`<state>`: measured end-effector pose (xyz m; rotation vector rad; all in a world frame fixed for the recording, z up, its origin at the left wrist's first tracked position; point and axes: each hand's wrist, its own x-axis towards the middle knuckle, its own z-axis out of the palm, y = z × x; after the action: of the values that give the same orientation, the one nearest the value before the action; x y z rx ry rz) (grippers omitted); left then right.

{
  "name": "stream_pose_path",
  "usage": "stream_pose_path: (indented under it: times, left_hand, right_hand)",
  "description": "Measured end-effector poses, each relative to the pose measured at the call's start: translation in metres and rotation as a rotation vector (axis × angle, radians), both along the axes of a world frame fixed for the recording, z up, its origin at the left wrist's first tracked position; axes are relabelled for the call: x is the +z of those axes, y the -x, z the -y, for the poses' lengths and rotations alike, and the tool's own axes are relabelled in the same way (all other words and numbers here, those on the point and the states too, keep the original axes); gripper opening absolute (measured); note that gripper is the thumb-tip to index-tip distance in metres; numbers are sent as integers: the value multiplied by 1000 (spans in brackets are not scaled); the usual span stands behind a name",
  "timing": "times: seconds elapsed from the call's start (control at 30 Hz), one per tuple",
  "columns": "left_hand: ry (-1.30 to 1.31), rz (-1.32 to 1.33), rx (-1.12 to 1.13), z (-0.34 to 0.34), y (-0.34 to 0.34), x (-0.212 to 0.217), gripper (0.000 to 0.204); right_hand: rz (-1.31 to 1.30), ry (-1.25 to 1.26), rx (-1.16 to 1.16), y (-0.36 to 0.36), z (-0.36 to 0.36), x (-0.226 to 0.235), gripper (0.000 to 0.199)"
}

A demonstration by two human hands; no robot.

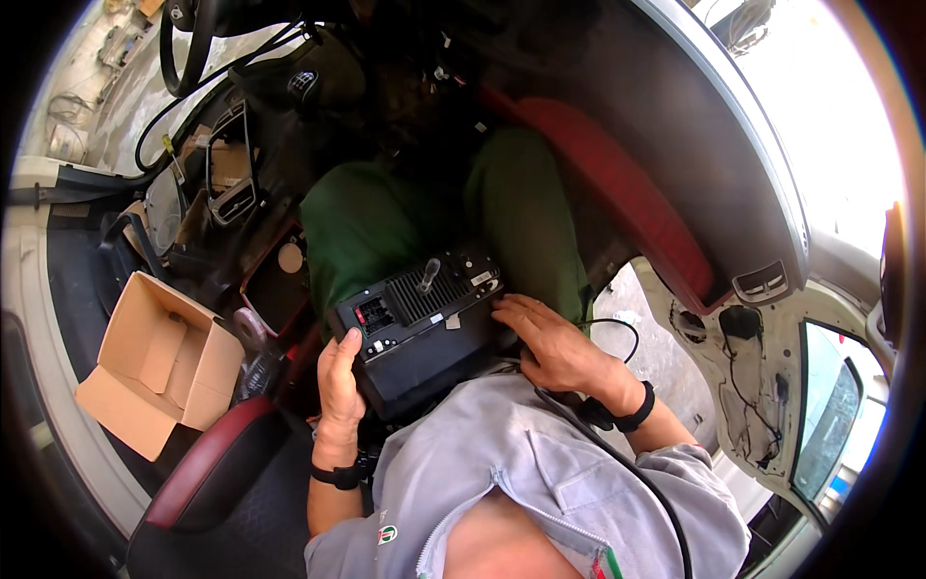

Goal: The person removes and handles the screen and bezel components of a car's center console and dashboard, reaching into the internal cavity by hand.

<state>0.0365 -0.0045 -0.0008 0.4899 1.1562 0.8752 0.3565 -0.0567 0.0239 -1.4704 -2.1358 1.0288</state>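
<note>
A black car head unit (413,323) lies on my lap, its finned metal back and connector sockets turned up. My left hand (340,372) grips its left end, thumb on the top edge and the other fingers mostly hidden beneath. At the other end, my right hand (542,338) holds the right side with its fingers bent against the casing; the fingertips are partly hidden. A small translucent grey piece (429,275) stands up from the fins. I cannot make out what kind of thing it is.
An open cardboard box (164,362) stands on my left beside the red-and-black seat (217,458). Farther forward are a loose dashboard trim frame (231,164), a gear lever (304,87) and the steering wheel (188,43). To my right, the stripped door (748,386) hangs open with wires showing.
</note>
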Motion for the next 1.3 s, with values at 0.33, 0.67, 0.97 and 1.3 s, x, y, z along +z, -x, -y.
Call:
stream_pose_path:
  times: [0.33, 0.67, 0.97, 1.3]
  left_hand:
    - [80, 109, 24, -23, -4, 1, 39]
    - [9, 169, 95, -45, 1, -5, 52]
    - [-238, 564, 74, -92, 4, -15, 62]
    - [-150, 1083, -29, -167, -82, -2, 59]
  right_hand:
    - [197, -297, -47, 14, -11, -34, 75]
    - [111, -710, -54, 17, -51, -3, 44]
    - [174, -935, -84, 20, -91, 53, 44]
    - [176, -980, -135, 25, -138, 98, 41]
